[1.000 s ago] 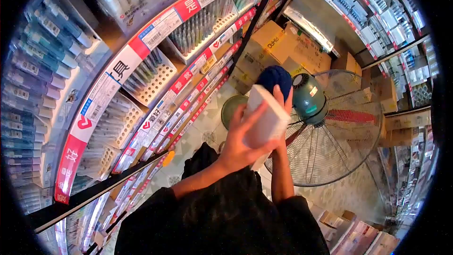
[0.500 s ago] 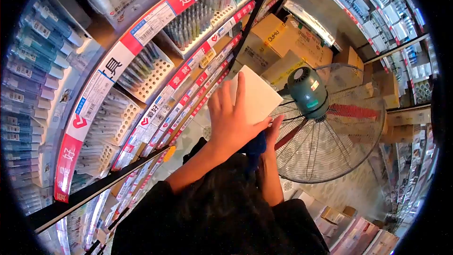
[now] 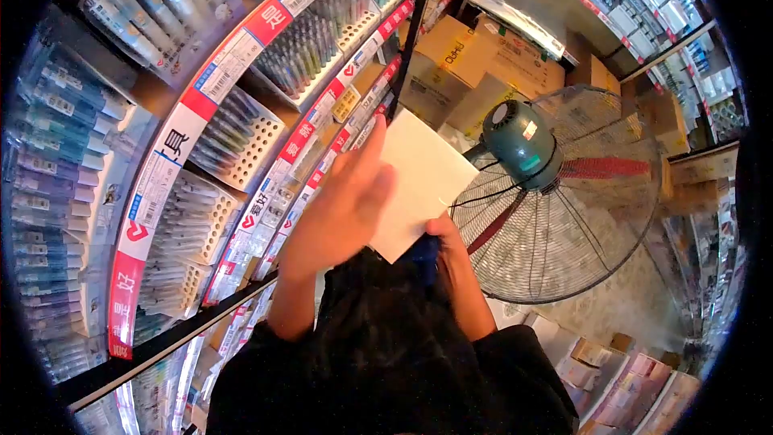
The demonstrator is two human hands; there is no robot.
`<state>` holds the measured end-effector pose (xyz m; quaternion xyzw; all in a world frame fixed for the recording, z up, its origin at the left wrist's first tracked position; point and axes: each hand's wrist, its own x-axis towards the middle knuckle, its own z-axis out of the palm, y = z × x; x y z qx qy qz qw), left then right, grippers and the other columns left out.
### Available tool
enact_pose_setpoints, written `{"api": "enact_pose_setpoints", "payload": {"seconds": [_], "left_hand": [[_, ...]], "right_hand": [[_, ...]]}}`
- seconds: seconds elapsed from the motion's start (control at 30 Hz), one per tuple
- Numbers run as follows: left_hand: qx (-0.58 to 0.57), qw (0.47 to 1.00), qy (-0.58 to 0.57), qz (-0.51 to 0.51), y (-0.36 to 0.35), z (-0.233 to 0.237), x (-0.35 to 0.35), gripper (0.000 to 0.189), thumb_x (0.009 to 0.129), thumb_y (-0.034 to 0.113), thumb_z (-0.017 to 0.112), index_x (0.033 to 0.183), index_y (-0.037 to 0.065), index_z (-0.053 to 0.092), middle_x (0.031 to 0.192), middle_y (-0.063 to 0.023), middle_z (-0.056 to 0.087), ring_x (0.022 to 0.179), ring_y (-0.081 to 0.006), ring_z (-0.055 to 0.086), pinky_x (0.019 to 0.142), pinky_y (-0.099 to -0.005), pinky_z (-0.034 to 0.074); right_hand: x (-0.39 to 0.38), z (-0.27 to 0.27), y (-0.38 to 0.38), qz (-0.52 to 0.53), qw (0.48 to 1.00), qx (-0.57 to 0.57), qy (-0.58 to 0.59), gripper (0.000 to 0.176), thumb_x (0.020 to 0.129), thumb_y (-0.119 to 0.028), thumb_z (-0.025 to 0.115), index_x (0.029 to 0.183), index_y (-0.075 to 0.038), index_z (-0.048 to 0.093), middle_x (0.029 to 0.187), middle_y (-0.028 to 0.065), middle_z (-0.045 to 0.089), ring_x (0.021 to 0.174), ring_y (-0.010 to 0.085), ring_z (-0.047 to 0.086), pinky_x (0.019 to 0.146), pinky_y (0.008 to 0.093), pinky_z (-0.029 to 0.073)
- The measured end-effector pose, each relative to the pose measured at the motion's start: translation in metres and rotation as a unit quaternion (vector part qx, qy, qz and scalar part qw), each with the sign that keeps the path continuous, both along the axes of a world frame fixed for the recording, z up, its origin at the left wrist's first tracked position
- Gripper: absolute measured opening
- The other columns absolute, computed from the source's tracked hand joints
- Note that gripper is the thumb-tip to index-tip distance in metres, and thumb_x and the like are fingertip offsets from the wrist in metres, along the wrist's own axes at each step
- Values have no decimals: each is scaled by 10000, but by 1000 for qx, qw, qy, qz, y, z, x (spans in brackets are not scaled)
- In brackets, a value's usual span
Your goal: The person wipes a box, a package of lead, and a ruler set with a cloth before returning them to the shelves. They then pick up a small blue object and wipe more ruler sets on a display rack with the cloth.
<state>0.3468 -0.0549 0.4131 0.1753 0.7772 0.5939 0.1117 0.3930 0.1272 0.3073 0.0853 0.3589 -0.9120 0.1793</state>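
Note:
A plain cream-coloured box or block (image 3: 423, 181) is held up in front of my chest, tilted. My right hand (image 3: 451, 242) grips its lower right edge, with the thumb on the face and the other fingers hidden behind. Beside its left edge is my left hand (image 3: 342, 201), blurred, with fingers raised and partly in front of the box; whether it touches the box is unclear. Something dark blue (image 3: 424, 258) shows just below the box, next to my right hand.
A large caged fan (image 3: 564, 193) with a green motor stands ahead on the right. Shelves of pens (image 3: 298, 64) with red and white label strips curve along the left. Cardboard boxes (image 3: 483, 56) are stacked behind the fan. More goods (image 3: 636, 379) lie at the lower right.
My left hand has moved left and down from the face of the box, uncovering more of it. My right hand has shifted slightly left. The view has shifted slightly.

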Motion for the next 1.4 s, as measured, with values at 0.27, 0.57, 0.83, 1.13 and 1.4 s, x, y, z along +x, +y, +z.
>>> {"api": "enact_pose_setpoints", "payload": {"seconds": [0.27,0.57,0.83,1.13,1.4], "left_hand": [[734,631,-230,-97,-33,0,-15,621,1000,455,289,1531,173,132,1593,-44,133,1430,-385,184,1072,-620,256],[744,638,-192,-52,-12,-6,-17,643,982,551,259,1532,243,133,1584,-29,181,1450,-322,152,1125,-547,164],[390,914,-70,94,37,-80,9,671,997,452,293,1526,71,137,1554,-157,229,1435,-250,210,1142,-401,165],[625,713,-292,126,24,-88,57,673,1011,507,232,1510,57,189,1511,-161,318,1372,-274,337,1125,-403,255],[595,763,-248,32,-8,-83,23,739,963,559,297,1465,16,298,1472,-178,371,1324,-298,397,1111,-410,296]], "right_hand": [[9,-26,21,-50,971,-232,-9,896,626,-148,719,1398,37,304,1313,228,500,1139,360,562,974,460,484],[12,-14,30,-54,944,-321,53,877,637,-145,710,1395,38,307,1308,234,503,1130,365,568,966,463,493],[17,-14,14,-43,929,-363,63,861,648,-142,703,1392,38,309,1304,240,505,1121,369,573,959,467,500],[17,-28,-4,-25,947,-314,61,865,670,-194,722,1402,17,313,1336,226,482,1163,372,538,960,491,489],[3,-8,4,-9,999,15,49,930,720,-474,743,1400,13,336,1300,164,512,1090,264,567,890,388,503]]}}
